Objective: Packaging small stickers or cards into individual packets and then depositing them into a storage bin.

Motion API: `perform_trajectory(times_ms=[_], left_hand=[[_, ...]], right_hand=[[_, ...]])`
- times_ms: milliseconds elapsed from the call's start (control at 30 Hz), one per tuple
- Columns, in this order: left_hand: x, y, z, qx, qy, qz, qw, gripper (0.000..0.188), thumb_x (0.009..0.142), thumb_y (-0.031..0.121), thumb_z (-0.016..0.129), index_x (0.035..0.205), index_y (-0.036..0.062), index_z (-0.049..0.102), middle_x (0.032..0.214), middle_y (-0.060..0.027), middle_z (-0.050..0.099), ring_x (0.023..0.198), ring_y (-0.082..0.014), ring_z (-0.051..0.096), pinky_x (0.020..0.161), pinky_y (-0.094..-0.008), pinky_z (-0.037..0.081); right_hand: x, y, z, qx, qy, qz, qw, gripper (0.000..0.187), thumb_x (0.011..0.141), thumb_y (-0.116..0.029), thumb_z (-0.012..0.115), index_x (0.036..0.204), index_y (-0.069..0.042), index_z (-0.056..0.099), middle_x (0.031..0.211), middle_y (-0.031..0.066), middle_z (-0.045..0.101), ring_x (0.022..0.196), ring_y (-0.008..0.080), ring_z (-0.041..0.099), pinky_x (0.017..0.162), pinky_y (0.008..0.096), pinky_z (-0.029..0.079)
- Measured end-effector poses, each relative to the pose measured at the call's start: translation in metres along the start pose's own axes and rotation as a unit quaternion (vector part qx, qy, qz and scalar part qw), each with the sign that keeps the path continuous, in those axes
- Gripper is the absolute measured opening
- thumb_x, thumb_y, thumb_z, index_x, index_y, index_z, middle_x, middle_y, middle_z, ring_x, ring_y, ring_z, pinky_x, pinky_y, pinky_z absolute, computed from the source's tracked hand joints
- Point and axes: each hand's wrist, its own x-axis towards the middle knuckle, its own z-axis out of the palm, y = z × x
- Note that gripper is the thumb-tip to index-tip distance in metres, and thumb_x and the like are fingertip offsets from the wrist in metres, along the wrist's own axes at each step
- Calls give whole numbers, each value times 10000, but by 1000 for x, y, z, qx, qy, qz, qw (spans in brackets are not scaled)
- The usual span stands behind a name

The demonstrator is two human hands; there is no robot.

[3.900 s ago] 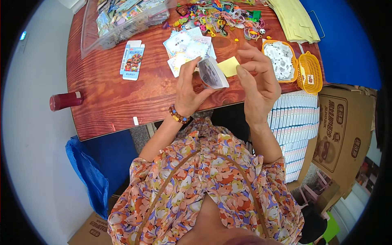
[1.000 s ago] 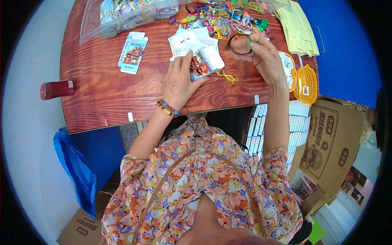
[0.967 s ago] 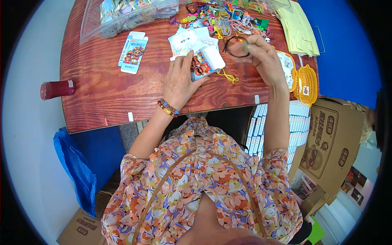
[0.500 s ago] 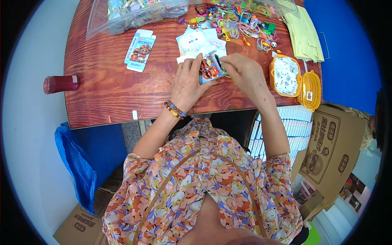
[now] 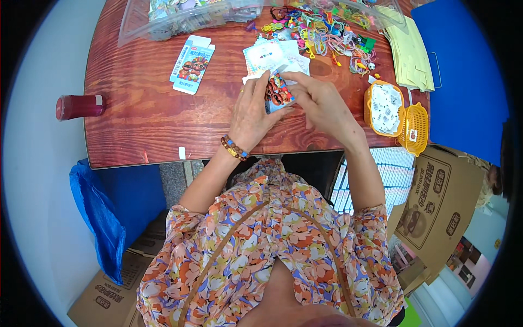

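A small printed cardboard box [image 5: 278, 91], blue with red cartoon figures, lies slanted on the wooden table in front of me. My left hand [image 5: 254, 111] grips it from the left, thumb along its near edge and fingers over its far side. At the box's right end, the bent fingers of my right hand [image 5: 322, 106] press together against it. Their tips are partly hidden, and I cannot see whether anything is between them and the box. White and pastel printed cards [image 5: 266, 56] are spread just beyond my hands. Farther left lies a flattened box [image 5: 192, 66] of matching print.
Colourful small toys and cords [image 5: 327, 35] are heaped at the back. A clear plastic bin [image 5: 128, 27] of packets stands far left, yellow sheets [image 5: 407, 52] far right. Orange baskets [image 5: 369, 111], one with paper slips, sit at the right edge. A red jar [image 5: 80, 107] is at left.
My right hand has moved in against the box's right end, its fingers more bent. A dark item seen there before is out of sight. The whole view has shifted slightly.
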Motion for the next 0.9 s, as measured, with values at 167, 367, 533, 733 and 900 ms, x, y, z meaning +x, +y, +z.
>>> perform_trajectory(times_ms=[167,367,533,733,900], left_hand=[[-12,-14,-23,28,51,-21,998,814,724,310,850,1370,3,461,1101,-192,563,1009,-364,582,837,-452,506],[-27,-27,-35,-64,63,-65,994,864,712,299,865,1411,23,438,1168,-197,573,1068,-376,581,884,-437,496],[-28,-22,-38,45,62,-38,996,840,715,282,863,1402,32,449,1164,-187,571,1046,-375,585,876,-447,494],[-16,-27,-37,58,67,-40,995,820,711,305,861,1382,32,475,1133,-166,566,1039,-347,576,854,-439,491],[-8,-11,-24,52,63,-5,997,822,711,305,859,1386,36,474,1112,-168,564,1025,-343,580,845,-434,494]], right_hand=[[66,18,-12,46,99,-34,993,282,959,-139,561,1225,-93,641,895,78,710,546,128,594,512,292,497],[152,60,7,-402,145,-138,894,229,910,-216,566,1084,-138,692,1029,126,660,846,340,675,735,483,535],[165,86,7,-368,168,-147,902,217,928,-258,548,1009,-147,716,1020,130,670,878,351,670,747,480,532],[91,15,-11,19,166,-90,982,193,903,-198,676,977,-26,725,697,4,623,641,95,576,577,259,437],[39,-1,-10,33,-1,-16,999,209,892,-208,686,936,-11,735,695,31,667,630,118,608,590,254,458]])
